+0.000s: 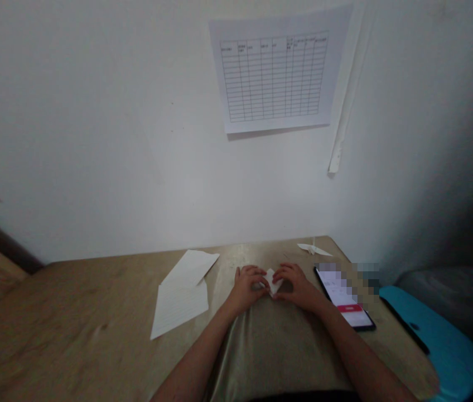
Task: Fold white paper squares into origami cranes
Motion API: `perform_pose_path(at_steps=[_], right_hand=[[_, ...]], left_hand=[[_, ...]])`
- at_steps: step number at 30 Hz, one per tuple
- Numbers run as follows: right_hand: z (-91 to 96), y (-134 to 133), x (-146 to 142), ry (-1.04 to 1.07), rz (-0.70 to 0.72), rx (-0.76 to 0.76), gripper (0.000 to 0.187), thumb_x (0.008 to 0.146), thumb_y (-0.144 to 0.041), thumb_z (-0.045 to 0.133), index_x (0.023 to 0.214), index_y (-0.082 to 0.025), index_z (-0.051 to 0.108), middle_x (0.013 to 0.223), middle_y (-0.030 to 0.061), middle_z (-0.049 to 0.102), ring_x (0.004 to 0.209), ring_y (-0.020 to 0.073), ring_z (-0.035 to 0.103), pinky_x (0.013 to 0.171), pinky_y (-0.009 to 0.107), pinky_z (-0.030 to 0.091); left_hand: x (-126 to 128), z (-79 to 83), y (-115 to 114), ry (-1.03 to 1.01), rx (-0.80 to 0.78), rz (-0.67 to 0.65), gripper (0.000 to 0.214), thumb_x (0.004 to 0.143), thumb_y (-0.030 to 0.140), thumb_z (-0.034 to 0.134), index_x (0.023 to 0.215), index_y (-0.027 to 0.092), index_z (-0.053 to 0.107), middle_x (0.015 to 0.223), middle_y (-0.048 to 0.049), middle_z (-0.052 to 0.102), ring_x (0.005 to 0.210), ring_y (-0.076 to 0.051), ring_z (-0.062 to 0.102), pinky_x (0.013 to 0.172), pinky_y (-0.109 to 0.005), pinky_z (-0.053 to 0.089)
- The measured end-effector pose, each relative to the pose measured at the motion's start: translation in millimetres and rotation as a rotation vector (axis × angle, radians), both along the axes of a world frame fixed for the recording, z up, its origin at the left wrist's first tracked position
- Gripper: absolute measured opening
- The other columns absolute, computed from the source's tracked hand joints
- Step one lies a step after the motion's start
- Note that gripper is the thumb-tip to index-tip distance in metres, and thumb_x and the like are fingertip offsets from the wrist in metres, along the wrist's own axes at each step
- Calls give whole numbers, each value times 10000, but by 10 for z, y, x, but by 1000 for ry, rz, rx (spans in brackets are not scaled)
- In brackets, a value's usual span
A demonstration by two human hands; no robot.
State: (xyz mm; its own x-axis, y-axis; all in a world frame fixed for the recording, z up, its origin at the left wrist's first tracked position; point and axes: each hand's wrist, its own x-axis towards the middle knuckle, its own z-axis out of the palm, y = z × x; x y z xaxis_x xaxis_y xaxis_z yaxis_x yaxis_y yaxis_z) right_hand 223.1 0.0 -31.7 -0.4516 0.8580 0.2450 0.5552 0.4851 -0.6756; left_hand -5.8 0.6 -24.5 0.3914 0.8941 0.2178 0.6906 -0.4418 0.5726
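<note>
A small piece of folded white paper (273, 281) is held between both hands, low over the table. My left hand (248, 287) pinches its left edge with thumb and fingers. From the other side, my right hand (295, 286) grips the right edge, thumb below and fingers above. The fingers partly cover the paper, so its full folded shape is hidden. Beyond my right hand, near the wall, a folded paper crane (314, 249) rests on the table.
Lined paper sheets (182, 307) lie overlapping to the left on the brown table (94, 312). A phone (351, 315) with a lit screen lies right of my right hand. A blue object, perhaps a chair back (437, 340), stands beyond the right edge. A printed table sheet (276, 78) hangs on the wall.
</note>
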Motion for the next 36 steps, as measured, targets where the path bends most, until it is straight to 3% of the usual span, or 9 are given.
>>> perform_pose_path(at_steps=[5, 14, 18, 25, 32, 36], right_hand=[[14, -33, -7, 6, -44, -19, 446, 761, -485, 773, 1130, -248, 689, 1295, 99, 612, 1350, 290, 413, 1138, 478, 321], [52, -42, -35, 2, -16, -8, 366, 755, -483, 779, 1035, -263, 697, 1201, 66, 660, 1332, 302, 431, 1149, 500, 285], [36, -44, -28, -26, -17, -24, 457, 694, -409, 813, 1105, -265, 677, 1273, 72, 622, 1340, 307, 424, 1169, 524, 245], [14, -46, -29, -24, -52, -21, 425, 744, -288, 723, 1163, -256, 661, 1292, 82, 598, 1329, 285, 427, 1167, 516, 259], [-23, -27, -41, 40, -82, 15, 340, 786, -234, 650, 1126, -243, 670, 1221, 80, 633, 1251, 269, 483, 1099, 464, 365], [-82, 28, -29, 59, -106, 35, 217, 763, -179, 636, 962, -237, 701, 1110, 65, 668, 1210, 273, 521, 1069, 467, 385]], left_hand=[[1, -1, -1, -31, 3, 14, 69, 802, 328, 764, 866, 308, 778, 1170, -16, 741, 1271, -290, 530, 1173, -610, 187], [40, 49, -39, -61, -45, 70, 154, 805, 308, 732, 955, 283, 755, 1154, -52, 729, 1302, -286, 518, 1183, -610, 172], [48, 72, -51, -58, -36, 74, 153, 824, 339, 712, 959, 284, 761, 1188, -66, 710, 1302, -290, 521, 1180, -609, 193], [47, 116, -69, -74, -38, 75, 140, 831, 339, 707, 948, 284, 761, 1227, -79, 696, 1299, -304, 528, 1185, -626, 188], [43, 87, -52, -93, -37, 73, 122, 838, 328, 712, 946, 290, 753, 1225, -68, 693, 1301, -291, 526, 1193, -634, 147], [32, 47, -34, -77, -36, 70, 134, 841, 358, 718, 952, 290, 749, 1238, -65, 685, 1305, -281, 518, 1196, -630, 124]])
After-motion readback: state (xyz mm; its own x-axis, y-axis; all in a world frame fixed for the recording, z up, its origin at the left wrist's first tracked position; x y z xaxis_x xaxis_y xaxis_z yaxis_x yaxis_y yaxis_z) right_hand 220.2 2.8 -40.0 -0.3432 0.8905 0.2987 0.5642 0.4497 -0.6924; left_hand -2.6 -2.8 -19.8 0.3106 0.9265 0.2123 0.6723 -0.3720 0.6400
